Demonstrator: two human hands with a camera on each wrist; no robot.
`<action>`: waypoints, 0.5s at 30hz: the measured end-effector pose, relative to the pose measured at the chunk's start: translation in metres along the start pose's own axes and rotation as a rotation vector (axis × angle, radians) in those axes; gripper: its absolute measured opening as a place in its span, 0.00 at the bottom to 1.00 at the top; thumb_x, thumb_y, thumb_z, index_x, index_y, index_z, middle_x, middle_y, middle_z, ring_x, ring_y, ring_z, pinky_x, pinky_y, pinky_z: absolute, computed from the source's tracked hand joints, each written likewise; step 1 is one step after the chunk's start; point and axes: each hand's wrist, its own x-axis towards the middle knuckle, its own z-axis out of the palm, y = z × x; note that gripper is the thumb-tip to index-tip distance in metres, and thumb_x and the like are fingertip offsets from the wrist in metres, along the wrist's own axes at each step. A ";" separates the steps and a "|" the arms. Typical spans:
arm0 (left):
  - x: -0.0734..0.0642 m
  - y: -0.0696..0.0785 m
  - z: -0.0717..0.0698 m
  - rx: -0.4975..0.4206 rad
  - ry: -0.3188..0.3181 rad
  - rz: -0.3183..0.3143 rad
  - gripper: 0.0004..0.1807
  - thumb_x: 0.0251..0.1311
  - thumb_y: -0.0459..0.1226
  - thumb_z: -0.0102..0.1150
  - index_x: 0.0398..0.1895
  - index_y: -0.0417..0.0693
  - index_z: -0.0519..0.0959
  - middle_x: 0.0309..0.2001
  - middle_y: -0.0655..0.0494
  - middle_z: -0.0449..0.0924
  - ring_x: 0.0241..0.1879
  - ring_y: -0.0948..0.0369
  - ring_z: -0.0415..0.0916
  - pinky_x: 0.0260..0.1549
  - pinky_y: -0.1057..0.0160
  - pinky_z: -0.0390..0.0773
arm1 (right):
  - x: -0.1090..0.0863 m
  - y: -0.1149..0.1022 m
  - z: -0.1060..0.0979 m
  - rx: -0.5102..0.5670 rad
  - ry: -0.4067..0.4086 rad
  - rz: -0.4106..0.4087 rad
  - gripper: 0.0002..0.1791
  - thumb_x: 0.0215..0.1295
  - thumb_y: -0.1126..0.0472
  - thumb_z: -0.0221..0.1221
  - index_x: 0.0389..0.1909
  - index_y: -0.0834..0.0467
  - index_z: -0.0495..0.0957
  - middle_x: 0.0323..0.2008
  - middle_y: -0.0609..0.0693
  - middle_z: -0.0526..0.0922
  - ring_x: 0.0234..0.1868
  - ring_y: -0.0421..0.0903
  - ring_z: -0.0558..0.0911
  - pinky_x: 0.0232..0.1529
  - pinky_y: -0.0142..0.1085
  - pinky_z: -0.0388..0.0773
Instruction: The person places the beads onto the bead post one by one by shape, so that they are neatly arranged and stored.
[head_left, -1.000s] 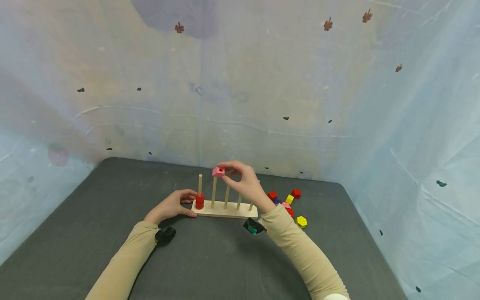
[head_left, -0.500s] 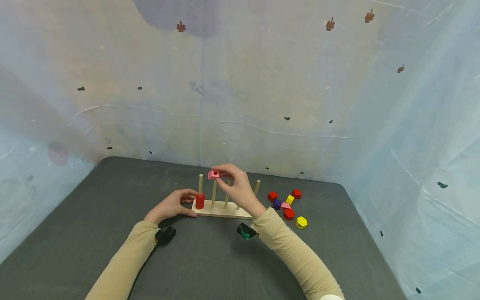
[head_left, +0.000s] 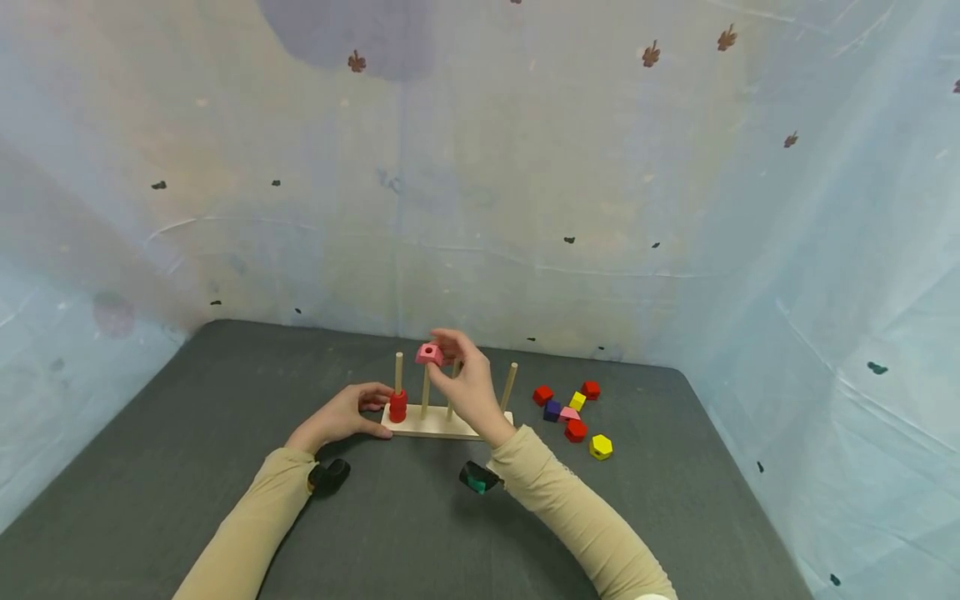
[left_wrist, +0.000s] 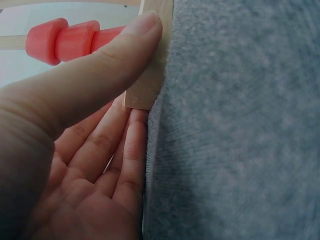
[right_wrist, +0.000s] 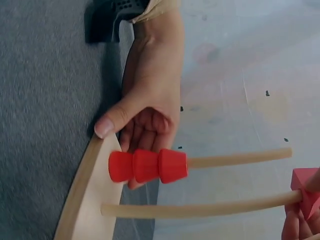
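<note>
Pinching a pink block [head_left: 427, 358] at a peg's [right_wrist: 200, 209] tip is the right hand [head_left: 471, 385]; the left hand [head_left: 339, 415] grips the wooden base [head_left: 438, 426].

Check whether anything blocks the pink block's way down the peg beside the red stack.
Nothing visible does. The right hand holds the pink block at the tip of a peg that is bare down to the base; the red stack is on the neighbouring peg.
</note>
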 end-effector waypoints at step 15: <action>0.001 -0.002 -0.001 0.007 0.000 0.016 0.40 0.39 0.43 0.79 0.59 0.42 0.73 0.55 0.46 0.76 0.53 0.50 0.74 0.55 0.48 0.73 | -0.011 0.011 0.010 0.169 0.068 0.262 0.16 0.59 0.75 0.61 0.48 0.73 0.72 0.44 0.66 0.76 0.42 0.60 0.76 0.48 0.52 0.76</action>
